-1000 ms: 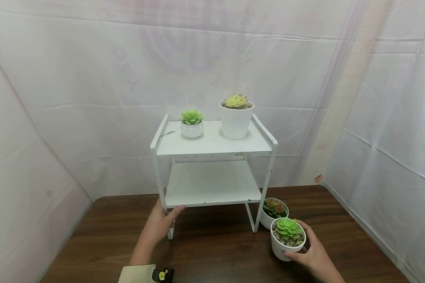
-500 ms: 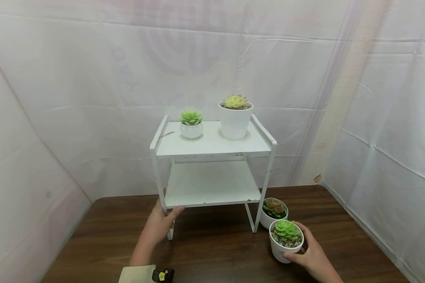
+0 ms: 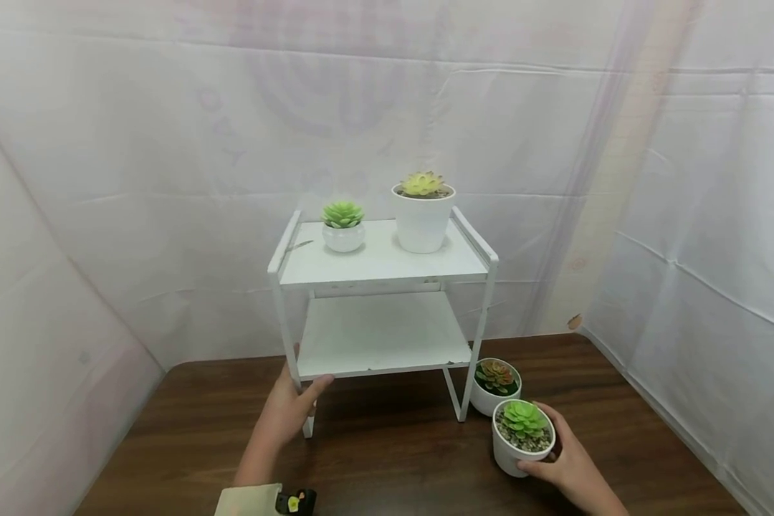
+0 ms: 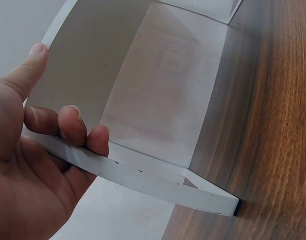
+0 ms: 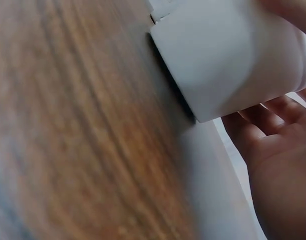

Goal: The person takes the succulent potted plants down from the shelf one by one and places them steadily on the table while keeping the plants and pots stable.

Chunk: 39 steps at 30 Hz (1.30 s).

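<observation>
My left hand (image 3: 288, 405) grips the left front leg of a white two-tier shelf (image 3: 380, 337); in the left wrist view its fingers (image 4: 73, 125) curl round the white bar. At right, my right hand (image 3: 567, 459) holds a white pot (image 3: 512, 460) with a bright green succulent (image 3: 524, 419) in gravel, thumb in front and fingers behind. In the right wrist view the white pot (image 5: 212, 60) is close to the wooden surface; whether it touches is unclear. Just behind it stands another white pot (image 3: 484, 403) with a reddish-green succulent (image 3: 497, 375), beside the shelf's right leg.
On the shelf's top board (image 3: 374, 269) stand a small round pot (image 3: 344, 238) with a green succulent and a taller white pot (image 3: 422, 226) with a yellow-green one. The lower board (image 3: 383, 333) is bare. Pale sheeting (image 3: 168, 143) surrounds the brown wooden table (image 3: 187, 416).
The head view has shifted slightly, so the shelf appears a little farther left. Both hands keep their holds, and the held pot has barely moved.
</observation>
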### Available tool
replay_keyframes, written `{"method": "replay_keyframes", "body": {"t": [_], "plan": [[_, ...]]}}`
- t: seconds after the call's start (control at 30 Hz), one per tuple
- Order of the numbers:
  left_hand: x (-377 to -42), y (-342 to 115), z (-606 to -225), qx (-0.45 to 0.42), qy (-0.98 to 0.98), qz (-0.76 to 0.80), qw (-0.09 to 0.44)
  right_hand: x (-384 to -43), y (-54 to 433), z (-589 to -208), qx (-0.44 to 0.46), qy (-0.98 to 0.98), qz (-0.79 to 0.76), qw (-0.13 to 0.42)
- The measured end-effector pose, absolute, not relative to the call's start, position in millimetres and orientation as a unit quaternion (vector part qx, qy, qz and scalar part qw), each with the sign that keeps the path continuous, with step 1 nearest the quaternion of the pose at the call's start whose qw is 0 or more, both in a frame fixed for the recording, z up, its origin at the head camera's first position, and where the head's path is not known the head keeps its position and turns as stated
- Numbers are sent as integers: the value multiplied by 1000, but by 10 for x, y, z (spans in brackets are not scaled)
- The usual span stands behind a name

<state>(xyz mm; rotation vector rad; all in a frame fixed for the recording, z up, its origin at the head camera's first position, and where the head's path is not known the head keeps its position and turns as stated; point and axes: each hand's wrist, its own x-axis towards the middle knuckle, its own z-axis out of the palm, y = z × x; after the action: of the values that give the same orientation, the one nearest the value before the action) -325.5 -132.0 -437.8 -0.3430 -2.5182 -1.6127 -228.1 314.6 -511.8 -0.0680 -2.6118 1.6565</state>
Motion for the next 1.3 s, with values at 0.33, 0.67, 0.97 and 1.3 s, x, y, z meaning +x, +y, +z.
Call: {"method": "replay_keyframes", "body": {"t": [0.33, 0.67, 0.97, 1.3], "plan": [[-3269, -1328, -4393, -115, -838, -528, 72, -2252, 3158, -5139, -27, -843, 538, 8], [-3274, -1325, -4411, -111, -838, -531, 68, -2243, 3165, -5136, -7, -830, 558, 2], [-3268, -1330, -4406, -109, -837, -532, 69, -2227, 3148, -5112, 7, -829, 559, 17], [-3277, -1343, -4405, -111, -840, -527, 68, -2206, 3159, -5096, 14, -844, 535, 40]]}}
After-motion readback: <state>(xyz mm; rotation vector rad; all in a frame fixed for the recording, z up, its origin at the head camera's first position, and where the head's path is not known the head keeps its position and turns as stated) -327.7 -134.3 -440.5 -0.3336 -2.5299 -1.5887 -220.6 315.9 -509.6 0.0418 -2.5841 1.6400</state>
